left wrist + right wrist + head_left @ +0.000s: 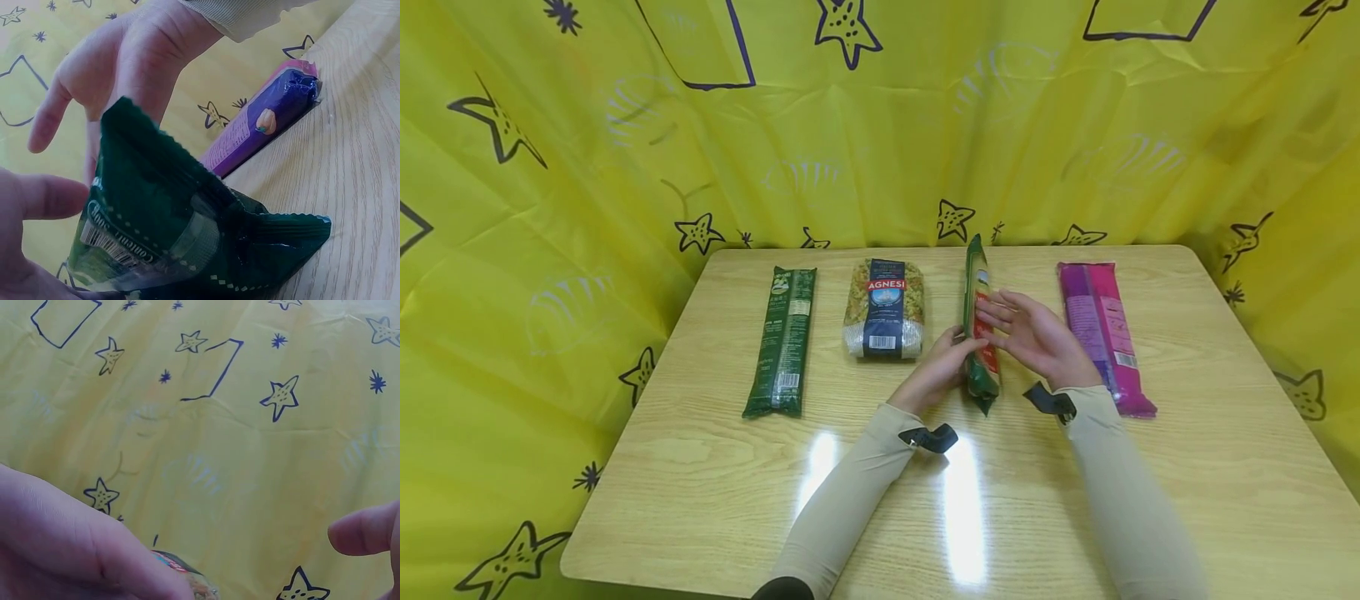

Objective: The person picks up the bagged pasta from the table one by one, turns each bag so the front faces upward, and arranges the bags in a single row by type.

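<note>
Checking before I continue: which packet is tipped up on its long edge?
The green packet with the red panel, second from right; it is tipped up, while the leftmost green packet, AGNESI packet and pink-and-purple packet lie flat.
</note>
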A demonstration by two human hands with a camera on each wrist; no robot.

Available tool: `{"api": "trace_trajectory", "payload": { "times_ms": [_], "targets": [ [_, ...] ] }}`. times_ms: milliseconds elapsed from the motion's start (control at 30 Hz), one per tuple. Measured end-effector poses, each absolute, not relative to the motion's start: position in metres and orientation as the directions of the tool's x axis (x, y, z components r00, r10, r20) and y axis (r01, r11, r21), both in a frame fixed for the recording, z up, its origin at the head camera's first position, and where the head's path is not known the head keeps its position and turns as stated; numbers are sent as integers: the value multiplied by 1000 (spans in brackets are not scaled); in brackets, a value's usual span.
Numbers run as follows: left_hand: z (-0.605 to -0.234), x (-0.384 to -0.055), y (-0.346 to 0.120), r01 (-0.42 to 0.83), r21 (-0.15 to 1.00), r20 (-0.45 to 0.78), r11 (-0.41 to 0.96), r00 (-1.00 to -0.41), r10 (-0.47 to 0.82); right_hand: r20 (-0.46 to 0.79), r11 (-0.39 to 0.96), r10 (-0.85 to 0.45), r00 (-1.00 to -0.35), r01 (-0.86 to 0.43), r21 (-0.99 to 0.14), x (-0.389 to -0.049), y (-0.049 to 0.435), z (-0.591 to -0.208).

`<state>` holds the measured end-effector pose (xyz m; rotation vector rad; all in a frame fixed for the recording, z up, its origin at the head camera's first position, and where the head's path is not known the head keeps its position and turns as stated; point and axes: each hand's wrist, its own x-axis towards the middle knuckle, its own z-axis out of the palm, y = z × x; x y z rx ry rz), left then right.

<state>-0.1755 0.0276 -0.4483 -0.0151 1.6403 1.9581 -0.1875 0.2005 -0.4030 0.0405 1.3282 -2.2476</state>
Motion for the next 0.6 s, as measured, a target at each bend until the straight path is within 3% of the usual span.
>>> {"api": "trace_trajectory", "payload": {
  "times_ms": [600],
  "targets": [
    [-452,-179,26,-478,868,-395,-137,-830,394,-301,-495,-400,-866,480,-724,-189,216,-405]
  ]
}}
